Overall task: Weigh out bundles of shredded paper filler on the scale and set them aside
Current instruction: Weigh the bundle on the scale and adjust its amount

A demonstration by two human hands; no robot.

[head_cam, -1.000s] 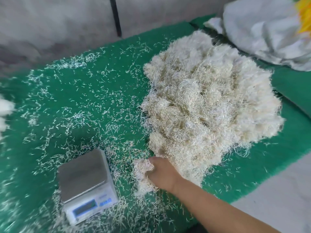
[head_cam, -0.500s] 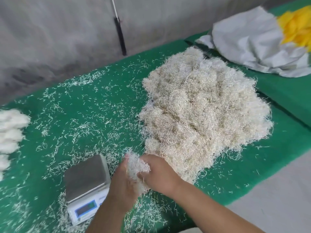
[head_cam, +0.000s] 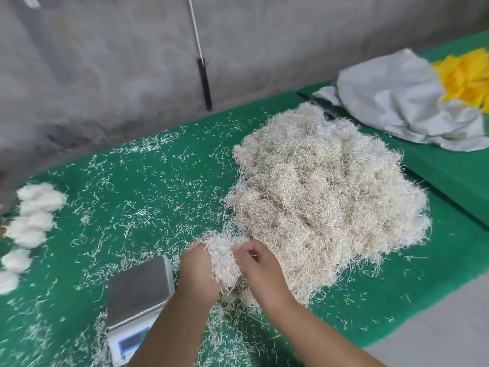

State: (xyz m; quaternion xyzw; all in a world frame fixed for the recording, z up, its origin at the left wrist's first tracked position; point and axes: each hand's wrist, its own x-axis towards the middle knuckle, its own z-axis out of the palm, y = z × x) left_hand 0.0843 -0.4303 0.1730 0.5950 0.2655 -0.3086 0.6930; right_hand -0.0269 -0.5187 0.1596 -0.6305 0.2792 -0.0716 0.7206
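Observation:
A big heap of cream shredded paper filler (head_cam: 328, 197) lies on the green table cover (head_cam: 148, 186) at centre right. Between my hands is a small tuft of filler (head_cam: 225, 258), pulled from the heap's near left edge. My left hand (head_cam: 198, 276) cups it from the left, and my right hand (head_cam: 262, 268) grips it from the right. A small digital scale (head_cam: 137, 290) with a bare steel pan stands just left of my left hand; my left forearm hides part of its display.
Several white rounded bundles (head_cam: 29, 221) lie in a row at the far left edge. Loose shreds are scattered all over the cover. A grey sheet (head_cam: 391, 102) with yellow material (head_cam: 468, 78) lies at the back right. A black-handled rod (head_cam: 205, 83) leans on the concrete wall.
My left hand came in and joined my right hand on the tuft. The tuft has been lifted clear of the heap's edge, beside the scale.

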